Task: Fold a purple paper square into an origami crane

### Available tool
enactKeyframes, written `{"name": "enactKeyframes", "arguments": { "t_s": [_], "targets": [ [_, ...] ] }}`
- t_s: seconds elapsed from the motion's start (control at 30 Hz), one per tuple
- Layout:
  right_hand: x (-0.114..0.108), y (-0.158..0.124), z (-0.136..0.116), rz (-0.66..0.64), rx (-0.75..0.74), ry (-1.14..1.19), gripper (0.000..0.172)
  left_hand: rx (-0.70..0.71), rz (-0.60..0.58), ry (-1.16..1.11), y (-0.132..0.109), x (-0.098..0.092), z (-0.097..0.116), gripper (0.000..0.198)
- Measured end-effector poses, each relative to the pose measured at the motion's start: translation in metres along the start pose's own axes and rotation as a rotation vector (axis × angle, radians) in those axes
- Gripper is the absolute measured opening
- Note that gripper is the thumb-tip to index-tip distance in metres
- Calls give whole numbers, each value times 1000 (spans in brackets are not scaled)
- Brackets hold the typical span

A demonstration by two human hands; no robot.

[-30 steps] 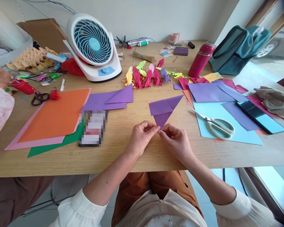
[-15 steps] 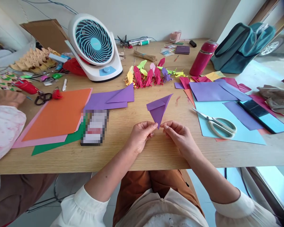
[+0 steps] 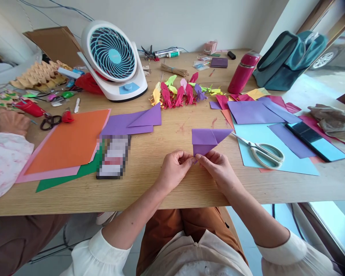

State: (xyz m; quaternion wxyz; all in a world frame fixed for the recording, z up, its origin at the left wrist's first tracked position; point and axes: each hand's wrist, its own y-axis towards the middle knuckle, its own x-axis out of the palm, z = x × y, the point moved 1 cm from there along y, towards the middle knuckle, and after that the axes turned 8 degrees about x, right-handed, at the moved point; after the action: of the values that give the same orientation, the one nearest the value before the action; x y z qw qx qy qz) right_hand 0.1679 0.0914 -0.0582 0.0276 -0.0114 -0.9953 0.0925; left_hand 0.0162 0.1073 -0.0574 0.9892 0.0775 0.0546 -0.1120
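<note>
A folded piece of purple paper stands up from my fingers above the table's front part. Its narrow lower corner is pinched between thumb and fingers of my left hand and my right hand, whose tips meet there. A crease runs across the paper and one corner points right, toward the white-handled scissors. These scissors lie on a light-blue sheet to the right of my right hand. A phone with a blurred screen rests to the left of my left hand.
Small folded paper figures lie beyond my hands, near a fan. Purple sheets and a dark phone are at right, below a red bottle. An orange sheet and another person's hand are at left.
The purple paper has turned, so its wide end now points right. My right hand has shut on its lower corner beside my left hand. The view has shifted slightly.
</note>
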Motion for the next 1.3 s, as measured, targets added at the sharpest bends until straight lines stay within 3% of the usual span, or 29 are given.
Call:
{"name": "enactKeyframes", "arguments": {
  "t_s": [0.2,0.47,0.63,0.8,0.97,1.3],
  "targets": [
    [-3,2,-3,-65,17,26,40,212,5,249,-3,1,6,16],
    [-6,2,-7,-77,48,47,39,385,5,398,-6,1,5,14],
    [-9,1,-3,-63,81,63,41,384,-31,373,-5,2,8,13],
    [-6,1,0,-73,70,113,37,294,-57,246,-5,0,11,10],
    [-1,0,2,-40,24,54,35,234,30,92,-4,-2,12,12],
    [5,-3,0,-32,-39,-56,37,269,155,128,-5,-5,12,13]
  ]
}}
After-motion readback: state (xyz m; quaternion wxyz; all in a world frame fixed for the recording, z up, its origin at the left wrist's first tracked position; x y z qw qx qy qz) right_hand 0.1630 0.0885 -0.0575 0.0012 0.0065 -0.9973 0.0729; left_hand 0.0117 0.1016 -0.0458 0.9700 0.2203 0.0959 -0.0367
